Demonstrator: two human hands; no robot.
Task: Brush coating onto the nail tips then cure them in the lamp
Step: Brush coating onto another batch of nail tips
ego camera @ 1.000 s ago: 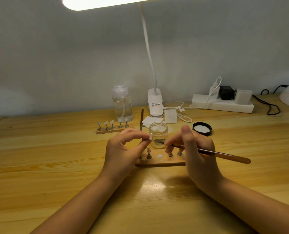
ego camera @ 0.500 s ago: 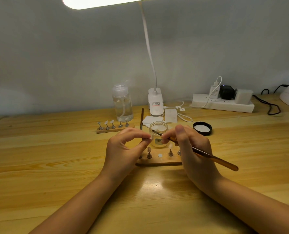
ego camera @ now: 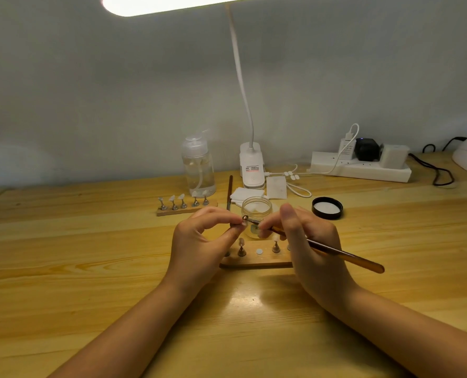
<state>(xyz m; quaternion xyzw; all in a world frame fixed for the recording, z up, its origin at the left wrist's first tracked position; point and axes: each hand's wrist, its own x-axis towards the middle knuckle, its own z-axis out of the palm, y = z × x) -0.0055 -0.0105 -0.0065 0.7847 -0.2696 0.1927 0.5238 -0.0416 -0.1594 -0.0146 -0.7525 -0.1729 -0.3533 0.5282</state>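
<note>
Left hand (ego camera: 199, 241) pinches a nail tip (ego camera: 242, 223) steady above the stand (ego camera: 254, 261). Right hand (ego camera: 308, 241) grips brush (ego camera: 336, 252), bristles meeting the tip, likely so coating goes on controlled.

1. The wall (ego camera: 117, 91) behind the desk was plain and pale grey-white, brighter near the top.
2. The wooden table (ego camera: 63, 255) was light yellow-brown with visible grain, and a bright reflection lay on it near the front.
3. A white desk lamp (ego camera: 250, 165) stood at the back of the table; its thin neck rose up to a long glowing head at the top edge.
4. A white power strip (ego camera: 360, 170) lay near the wall at the right.
</note>
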